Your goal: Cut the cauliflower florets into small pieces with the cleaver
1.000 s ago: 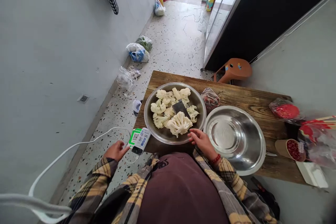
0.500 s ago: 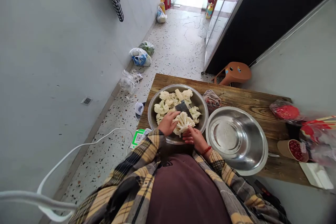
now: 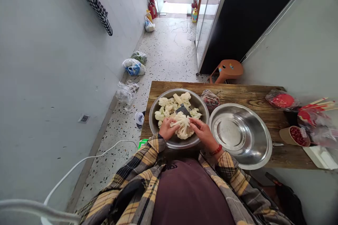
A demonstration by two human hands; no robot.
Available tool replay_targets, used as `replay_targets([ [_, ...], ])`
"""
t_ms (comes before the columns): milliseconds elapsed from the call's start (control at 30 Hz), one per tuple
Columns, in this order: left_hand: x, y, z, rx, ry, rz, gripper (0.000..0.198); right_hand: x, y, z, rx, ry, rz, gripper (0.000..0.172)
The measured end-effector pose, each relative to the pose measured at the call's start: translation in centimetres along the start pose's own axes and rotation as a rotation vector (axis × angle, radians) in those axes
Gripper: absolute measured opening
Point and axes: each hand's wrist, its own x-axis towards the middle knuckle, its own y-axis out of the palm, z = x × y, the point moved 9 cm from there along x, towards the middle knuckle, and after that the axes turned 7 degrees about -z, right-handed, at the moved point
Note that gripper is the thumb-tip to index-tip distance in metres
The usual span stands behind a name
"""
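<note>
Both hands clasp one large cauliflower piece [image 3: 182, 126] from opposite sides, over the near part of the steel bowl [image 3: 155, 112].

1. Left hand [image 3: 166, 129]: fingers curled onto the left flank of the cauliflower piece, thumb toward the top. The plaid sleeve [image 3: 137, 168] crosses the bowl's near rim.
2. Cauliflower piece: held between the two hands, stalk branches facing up, curd facing down. It sits just above or on the other florets [image 3: 169, 103]; contact cannot be determined.
3. Knife blade [image 3: 183, 110]: dark, lying among the florets just beyond the held piece, apart from both hands.
4. Right hand [image 3: 202, 132]: fingers spread along the right flank of the piece. A red bead bracelet [image 3: 217, 150] circles the wrist.
5. Empty steel basin [image 3: 241, 135]: just beside the bowl on the right, on the wooden table [image 3: 253, 95].
6. Far right of the table: paper cup [image 3: 293, 136] holding red items, and plastic bags [image 3: 282, 99] with red contents.
</note>
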Motion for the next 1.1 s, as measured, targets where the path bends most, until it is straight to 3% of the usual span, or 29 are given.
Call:
replay_targets([
  [100, -0.5, -0.7, -0.6, -0.019, 0.014, -0.077, 0.020, 0.4, 0.6, 1.6, -0.179, -0.094, -0.036, 0.051],
  [300, -1.6, -0.6, -2.5, 0.031, 0.101, -0.064, 0.013, 0.3, 3.1, 1.7, -0.454, -0.230, 0.004, 0.052],
  [400, -1.7, -0.3, -3.1, 0.082, 0.131, -0.043, 0.010, 0.0, 3.1, 1.9, -0.537, -0.264, -0.007, 0.050],
  [600, -1.3, 1.4, -5.5, 0.407, 0.244, 0.121, 0.014, 0.4, 1.7, 2.2, -0.482, -0.286, -0.133, 0.040],
  [800, -1.3, 2.9, -8.2, 0.813, 0.328, 0.108, 0.012, 1.1, 0.6, 1.3, -0.358, -0.333, -0.195, 0.038],
  [1100, -2.5, 4.2, -8.3, 0.862, 0.346, 0.138, 0.017, 1.1, 1.9, 1.8, -0.451, -0.458, -0.066, 0.034],
])
